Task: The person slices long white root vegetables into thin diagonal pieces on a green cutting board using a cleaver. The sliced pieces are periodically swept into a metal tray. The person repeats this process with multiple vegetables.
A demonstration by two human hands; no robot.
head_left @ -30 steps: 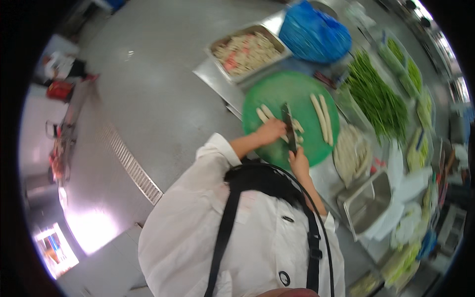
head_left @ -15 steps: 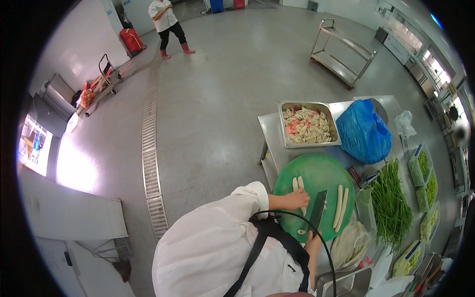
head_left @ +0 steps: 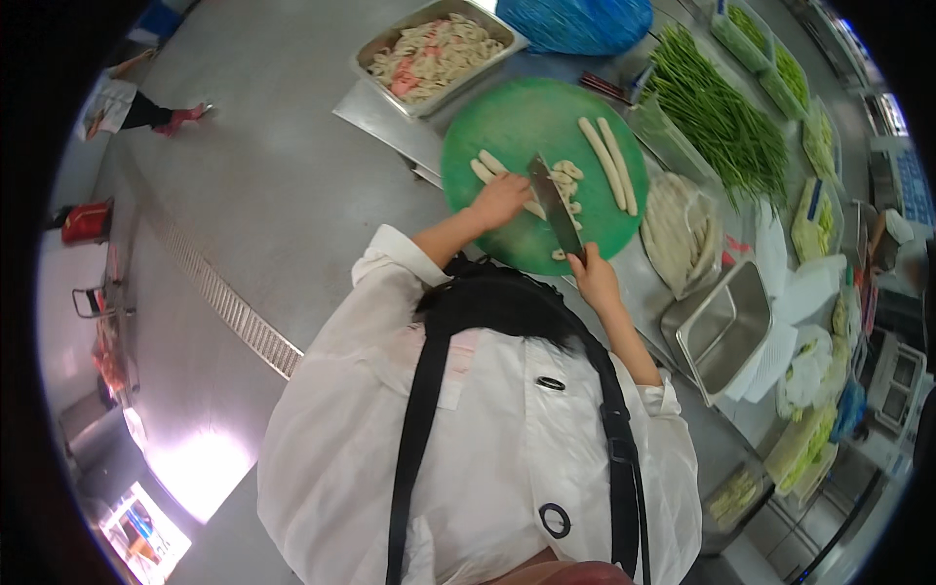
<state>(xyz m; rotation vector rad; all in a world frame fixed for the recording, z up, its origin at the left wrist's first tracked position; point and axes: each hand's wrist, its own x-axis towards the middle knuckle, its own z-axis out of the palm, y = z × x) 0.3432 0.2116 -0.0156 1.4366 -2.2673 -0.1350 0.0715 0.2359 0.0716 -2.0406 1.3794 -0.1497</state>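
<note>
On a round green cutting board (head_left: 507,107), my left hand (head_left: 502,200) presses down on two pale, sausage-like sticks (head_left: 485,164), fingers curled over them. A long-bladed kitchen knife (head_left: 556,205) is in my right hand (head_left: 595,275), wrapped round its handle. Its blade lies just right of my left fingertips, by the sticks' cut ends. Several pale slices (head_left: 565,177) rest on the board along the blade's right side, and one small piece (head_left: 559,254) lies nearer me. Two whole sticks (head_left: 614,166) lie side by side at the board's right.
Beyond the board stand a steel tray (head_left: 458,90) of pale and pink pieces and a blue plastic bag (head_left: 575,24). To the right are green stalks (head_left: 717,112), a clear bag of pale sticks (head_left: 678,234) and a steel pan (head_left: 717,331). Another person (head_left: 117,105) stands far left.
The view has turned and tilted toward my body, shifting the board up and left in the picture. More slices now show to the right of the knife. Both hands keep their holds.
</note>
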